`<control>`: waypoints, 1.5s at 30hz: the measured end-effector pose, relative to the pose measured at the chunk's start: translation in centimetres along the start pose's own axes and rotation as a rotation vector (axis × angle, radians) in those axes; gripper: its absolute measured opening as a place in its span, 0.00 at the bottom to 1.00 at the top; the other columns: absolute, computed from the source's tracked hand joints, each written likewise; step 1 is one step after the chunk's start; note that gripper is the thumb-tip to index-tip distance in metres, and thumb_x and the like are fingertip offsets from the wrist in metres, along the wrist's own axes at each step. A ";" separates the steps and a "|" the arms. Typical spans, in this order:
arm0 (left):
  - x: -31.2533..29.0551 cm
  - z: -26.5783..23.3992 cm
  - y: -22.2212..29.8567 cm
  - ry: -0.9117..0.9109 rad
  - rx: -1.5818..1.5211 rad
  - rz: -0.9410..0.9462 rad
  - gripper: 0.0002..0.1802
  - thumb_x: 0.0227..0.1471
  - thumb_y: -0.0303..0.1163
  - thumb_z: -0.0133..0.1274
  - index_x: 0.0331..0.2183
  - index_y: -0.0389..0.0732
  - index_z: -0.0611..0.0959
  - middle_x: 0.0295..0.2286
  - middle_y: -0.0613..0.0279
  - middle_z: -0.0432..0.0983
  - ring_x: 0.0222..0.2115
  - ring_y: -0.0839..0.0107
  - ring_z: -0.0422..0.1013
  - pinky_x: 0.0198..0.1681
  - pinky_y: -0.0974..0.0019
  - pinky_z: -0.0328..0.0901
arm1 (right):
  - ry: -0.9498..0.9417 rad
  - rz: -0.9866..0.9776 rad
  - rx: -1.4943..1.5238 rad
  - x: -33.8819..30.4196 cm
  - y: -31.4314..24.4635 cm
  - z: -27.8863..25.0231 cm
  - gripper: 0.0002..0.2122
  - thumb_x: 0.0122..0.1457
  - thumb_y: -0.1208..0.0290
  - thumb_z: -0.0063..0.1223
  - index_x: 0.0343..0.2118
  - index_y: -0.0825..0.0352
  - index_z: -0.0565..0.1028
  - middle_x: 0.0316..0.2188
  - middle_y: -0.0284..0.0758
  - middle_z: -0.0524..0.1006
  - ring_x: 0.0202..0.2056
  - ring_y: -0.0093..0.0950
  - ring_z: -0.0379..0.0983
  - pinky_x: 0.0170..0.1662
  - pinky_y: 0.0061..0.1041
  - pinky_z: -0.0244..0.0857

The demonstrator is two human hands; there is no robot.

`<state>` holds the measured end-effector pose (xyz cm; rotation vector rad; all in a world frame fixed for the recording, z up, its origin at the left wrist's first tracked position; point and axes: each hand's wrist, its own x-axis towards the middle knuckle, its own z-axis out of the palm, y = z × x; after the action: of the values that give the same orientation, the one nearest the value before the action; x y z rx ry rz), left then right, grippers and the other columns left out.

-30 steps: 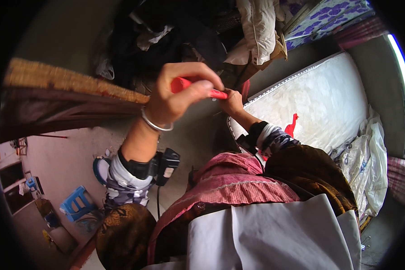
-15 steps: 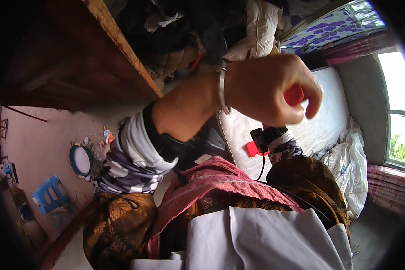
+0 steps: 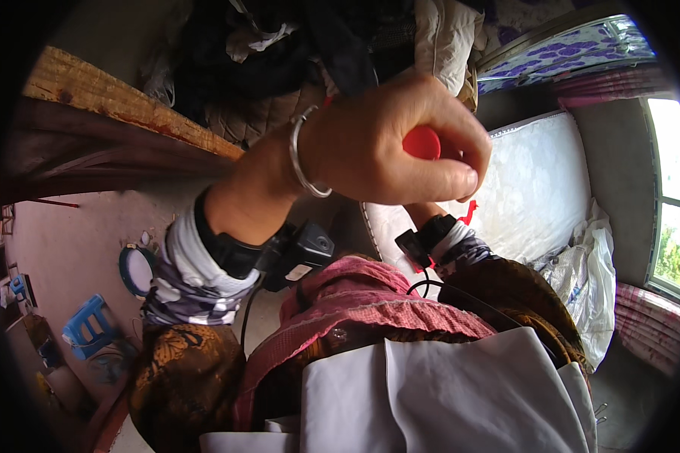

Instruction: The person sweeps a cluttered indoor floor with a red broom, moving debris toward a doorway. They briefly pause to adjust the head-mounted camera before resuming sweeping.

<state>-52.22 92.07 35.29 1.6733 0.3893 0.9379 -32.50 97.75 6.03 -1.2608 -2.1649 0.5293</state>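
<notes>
My left hand is raised in front of me, its fingers curled round a red object with a rounded end; the rest of that object is hidden in the fist. A silver bangle circles this wrist, and lower down sits a black strapped-on camera. Behind it, only the wrist side of my right hand shows; its fingers are covered by the left hand. A thin red piece sticks out beyond the right wrist, against the white mattress. Another black device is strapped to the right forearm.
A dark wooden panel with a rough edge stands at left. Clothes are heaped ahead. White plastic sacks lie by the window at right. A blue stool and a round basin are on the floor at left.
My left hand has shifted left and a little nearer, still gripping the red object. The right forearm has moved slightly left, and the red piece near it shows in a different place.
</notes>
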 end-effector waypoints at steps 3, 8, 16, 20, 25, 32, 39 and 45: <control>1.1 -0.6 2.2 0.079 -0.084 -0.017 0.08 0.40 0.28 0.49 0.22 0.32 0.78 0.19 0.63 0.74 0.21 0.77 0.69 0.26 0.74 0.61 | -0.064 -0.055 -0.002 0.8 -0.4 -1.4 0.11 0.44 0.64 0.56 0.29 0.64 0.76 0.23 0.42 0.76 0.27 0.43 0.73 0.30 0.36 0.67; 1.8 0.2 2.5 0.201 0.031 0.045 0.12 0.40 0.29 0.52 0.30 0.34 0.78 0.18 0.68 0.71 0.21 0.83 0.66 0.26 0.78 0.59 | -0.073 -0.096 -0.052 2.0 -1.0 -3.8 0.12 0.43 0.61 0.56 0.29 0.63 0.76 0.22 0.42 0.76 0.27 0.42 0.73 0.29 0.36 0.67; -0.1 3.6 0.0 0.691 0.117 0.157 0.04 0.49 0.25 0.50 0.30 0.34 0.77 0.16 0.70 0.68 0.17 0.86 0.61 0.20 0.81 0.54 | 0.153 -0.025 -0.188 1.6 -3.3 -3.1 0.08 0.38 0.67 0.56 0.18 0.62 0.69 0.19 0.35 0.71 0.25 0.39 0.71 0.25 0.36 0.64; -4.8 3.6 1.3 0.578 0.250 0.119 0.09 0.45 0.30 0.51 0.23 0.34 0.78 0.16 0.64 0.70 0.18 0.80 0.66 0.21 0.77 0.59 | 0.300 0.011 -0.225 -0.8 -5.7 1.2 0.13 0.49 0.59 0.56 0.17 0.62 0.69 0.18 0.35 0.70 0.23 0.38 0.69 0.24 0.37 0.62; -11.4 8.4 4.0 0.470 0.359 -0.079 0.07 0.41 0.29 0.50 0.21 0.37 0.79 0.17 0.61 0.73 0.17 0.75 0.68 0.22 0.75 0.60 | 0.001 -0.020 0.304 -7.3 -9.7 6.2 0.08 0.38 0.66 0.58 0.20 0.62 0.71 0.23 0.35 0.73 0.29 0.39 0.72 0.29 0.36 0.65; -17.4 15.3 10.8 0.778 0.463 -0.310 0.05 0.39 0.27 0.50 0.22 0.38 0.80 0.16 0.61 0.74 0.15 0.72 0.69 0.21 0.73 0.60 | -0.370 -0.253 0.369 -12.0 -18.2 7.5 0.09 0.33 0.73 0.58 0.22 0.65 0.74 0.21 0.41 0.73 0.27 0.42 0.71 0.31 0.35 0.64; -22.0 21.1 17.5 0.513 0.355 -0.048 0.08 0.35 0.25 0.55 0.25 0.34 0.80 0.13 0.62 0.70 0.12 0.72 0.65 0.15 0.72 0.60 | -0.520 -0.518 0.406 -19.7 -28.0 5.1 0.07 0.39 0.69 0.56 0.19 0.63 0.70 0.19 0.39 0.71 0.25 0.41 0.70 0.29 0.37 0.64; -27.8 22.9 23.3 -0.093 0.042 0.035 0.06 0.40 0.21 0.59 0.23 0.29 0.79 0.11 0.66 0.63 0.10 0.76 0.62 0.19 0.75 0.65 | -0.853 -0.714 0.674 -24.7 -32.9 3.5 0.08 0.39 0.71 0.52 0.16 0.66 0.64 0.16 0.40 0.67 0.22 0.43 0.66 0.24 0.39 0.58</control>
<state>-57.46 50.55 44.88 1.7604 0.3203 0.8786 -46.57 60.23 15.97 0.1817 -2.4921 1.4728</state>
